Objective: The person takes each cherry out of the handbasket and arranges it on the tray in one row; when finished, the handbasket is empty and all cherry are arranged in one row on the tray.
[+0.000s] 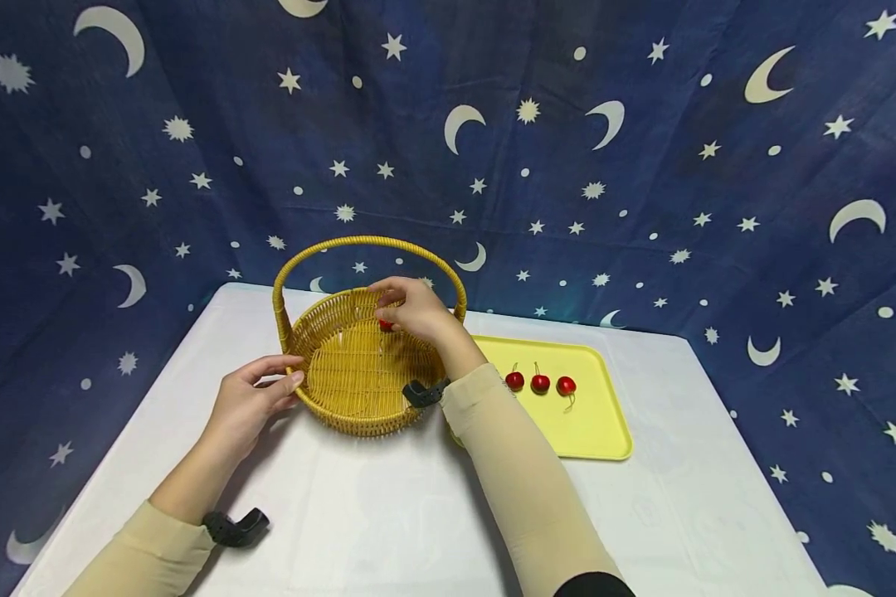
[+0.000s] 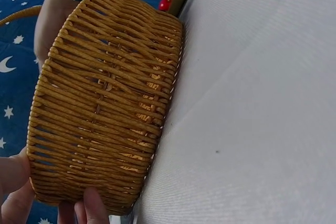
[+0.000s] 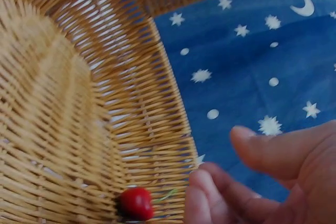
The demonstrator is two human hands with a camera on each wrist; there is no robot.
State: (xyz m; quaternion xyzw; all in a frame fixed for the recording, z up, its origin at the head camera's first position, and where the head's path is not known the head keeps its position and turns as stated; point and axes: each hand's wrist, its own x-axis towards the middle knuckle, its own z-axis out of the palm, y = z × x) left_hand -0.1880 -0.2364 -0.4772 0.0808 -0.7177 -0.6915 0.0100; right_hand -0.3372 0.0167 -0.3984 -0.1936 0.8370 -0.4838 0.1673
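A round woven basket (image 1: 358, 424) with a tall arched handle stands on the white table. My left hand (image 1: 257, 394) grips its left rim; in the left wrist view the fingers (image 2: 95, 208) lie against the woven wall (image 2: 100, 108). Over the basket's far right inside, my right hand (image 1: 416, 311) hovers with thumb and fingers apart. Just below it is a red cherry (image 1: 385, 325). In the right wrist view that cherry (image 3: 136, 203) lies against the inner wall, its green stem pointing toward the right fingertips (image 3: 198, 195), which do not touch it.
Right of the basket, partly behind my right forearm, lies a yellow tray (image 1: 597, 431). Three cherries with stems (image 1: 540, 383) sit on it in a row. Behind the table hangs a dark blue cloth (image 1: 642, 207) with moons and stars.
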